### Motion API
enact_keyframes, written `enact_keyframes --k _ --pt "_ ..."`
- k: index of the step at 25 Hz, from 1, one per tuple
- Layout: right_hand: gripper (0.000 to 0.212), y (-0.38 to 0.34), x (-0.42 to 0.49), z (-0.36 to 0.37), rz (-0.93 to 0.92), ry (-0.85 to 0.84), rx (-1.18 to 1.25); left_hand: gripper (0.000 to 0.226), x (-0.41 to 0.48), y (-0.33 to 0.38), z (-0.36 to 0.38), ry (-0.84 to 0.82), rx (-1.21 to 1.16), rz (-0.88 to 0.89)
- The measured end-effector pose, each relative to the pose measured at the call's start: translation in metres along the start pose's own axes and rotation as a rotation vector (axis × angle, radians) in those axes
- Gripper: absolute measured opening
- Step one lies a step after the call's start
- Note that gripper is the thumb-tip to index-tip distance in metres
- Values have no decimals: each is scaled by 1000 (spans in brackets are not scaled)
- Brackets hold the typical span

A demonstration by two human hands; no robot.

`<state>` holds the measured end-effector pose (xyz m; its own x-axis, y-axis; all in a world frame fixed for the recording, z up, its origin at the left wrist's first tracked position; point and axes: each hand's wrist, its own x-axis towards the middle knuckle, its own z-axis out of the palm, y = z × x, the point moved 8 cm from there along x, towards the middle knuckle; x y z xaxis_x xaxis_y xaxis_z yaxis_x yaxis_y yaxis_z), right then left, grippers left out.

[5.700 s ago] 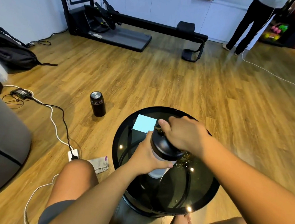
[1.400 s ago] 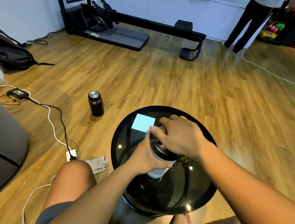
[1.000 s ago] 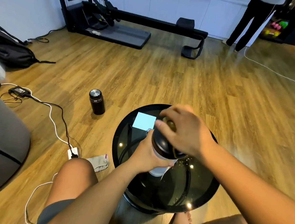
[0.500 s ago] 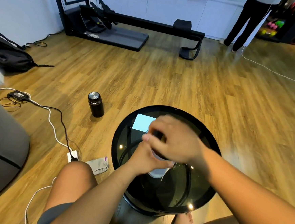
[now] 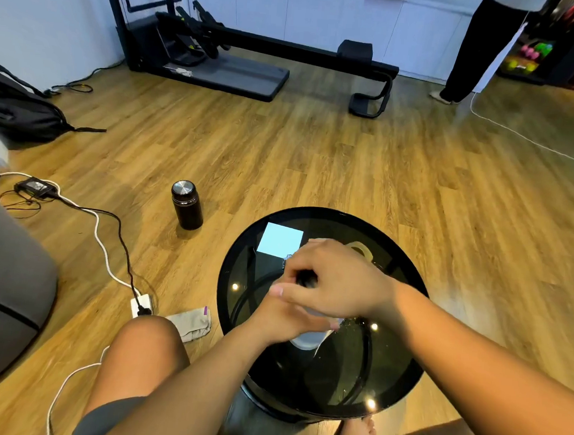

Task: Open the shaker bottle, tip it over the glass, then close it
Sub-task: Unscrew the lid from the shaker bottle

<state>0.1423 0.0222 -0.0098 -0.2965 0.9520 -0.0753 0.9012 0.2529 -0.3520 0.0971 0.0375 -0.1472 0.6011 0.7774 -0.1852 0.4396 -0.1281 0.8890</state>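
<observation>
The shaker bottle stands upright on the round black glass table. Only its pale lower body and a sliver of black lid show. My left hand is wrapped around the bottle's body from the left. My right hand lies over the top, fingers closed around the black lid and hiding most of it. The clear glass stands just behind my right hand, with only its rim visible.
A light blue square sheet lies on the table's far left. On the floor to the left are a black flask, a power strip with cables and a grey cloth. A person stands at the far right.
My right hand has come down lower over the lid and turned on it, so the black lid is nearly hidden. My left hand and the bottle have stayed in place.
</observation>
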Motion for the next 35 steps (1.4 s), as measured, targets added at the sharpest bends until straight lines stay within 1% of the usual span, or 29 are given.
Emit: enact_keyframes --k 1,2,4,5,6,7,10,12,13,14,15,17,18,19,21,23,24,25,26,27,28,29,30,31,32,33,35 --pt "52 7 -1 -6 36 19 18 83 2 2 -2 13 -12 29" --pt "57 19 -1 -13 114 52 -38 94 3 2 -3 19 -43 39" --pt "65 46 -5 -18 371 63 -276 100 1 0 -7 28 -80 18" --pt "65 54 -7 -14 459 34 -316 100 0 1 -9 32 -88 16" --pt "62 55 -5 -8 471 15 -303 100 1 2 -9 39 -83 23" --pt "57 49 -2 -3 428 9 -273 99 1 1 -8 37 -71 35" --pt "41 19 9 6 189 -13 -152 88 1 2 -4 11 -61 58" --pt "38 1 9 6 57 -38 4 83 0 4 -3 2 -66 66" --pt "37 0 8 3 28 -25 83 86 0 4 -3 1 -70 71" --pt "38 7 7 -2 56 2 108 90 1 4 -4 11 -69 73" --pt "45 20 5 -9 134 41 47 96 3 2 -5 28 -76 73" --pt "61 52 -4 -21 372 56 -229 101 4 -1 -7 51 -82 57" --pt "66 60 -7 -18 421 27 -291 102 4 -1 -8 51 -80 60" --pt "68 57 -6 -13 396 4 -281 103 6 -3 -6 45 -68 63" --pt "67 35 2 0 241 4 -193 98 7 -3 -3 28 -55 84" --pt "62 5 7 14 67 5 -125 85 6 -1 6 -41 -14 90" --pt "59 -6 6 17 7 -12 -88 82 5 1 11 -84 18 101" --pt "56 -12 4 16 -32 -6 -28 85 6 1 13 -100 35 117" --pt "54 -11 3 7 -34 45 36 89 5 4 10 -70 25 118" --pt "53 -2 3 -5 10 115 47 94 7 0 5 -23 -24 94" --pt "56 11 2 -17 95 167 -25 100 6 -2 -1 22 -59 67" --pt "61 29 0 -24 233 160 -162 102 7 -8 -3 37 -78 41" --pt "64 49 -2 -23 377 108 -259 104 5 -6 -6 46 -83 48" --pt "65 58 -3 -19 447 56 -287 104 7 -7 -7 48 -66 49" --pt "63 56 -1 -12 441 36 -272 104 7 -5 -7 40 -63 64" --pt "60 47 2 -6 390 35 -250 103 9 -10 -4 31 -52 47" --pt "55 12 7 9 161 44 -247 94 16 -31 7 0 6 24"
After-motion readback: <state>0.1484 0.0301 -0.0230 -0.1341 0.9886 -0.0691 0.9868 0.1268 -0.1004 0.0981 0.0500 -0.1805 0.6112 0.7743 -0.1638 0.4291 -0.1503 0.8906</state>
